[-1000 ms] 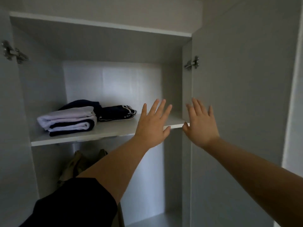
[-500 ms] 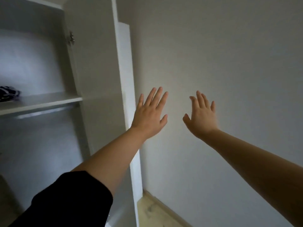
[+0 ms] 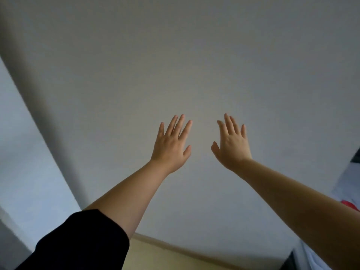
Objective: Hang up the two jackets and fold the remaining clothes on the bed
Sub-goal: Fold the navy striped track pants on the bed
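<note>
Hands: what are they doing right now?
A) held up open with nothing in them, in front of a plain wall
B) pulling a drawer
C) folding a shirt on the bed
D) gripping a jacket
A: the left hand and right hand show spread, straight fingers holding nothing, with only the bare wall behind them.

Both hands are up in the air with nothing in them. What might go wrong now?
1. The left hand and right hand are raised, fingers spread, facing a plain wall; if the person steps forward, the fingertips might bump it.
2. Only a blurred sliver of things, one red, shows at the right edge. With the view off them, the person might reach for clothes without looking and grab badly.
</note>
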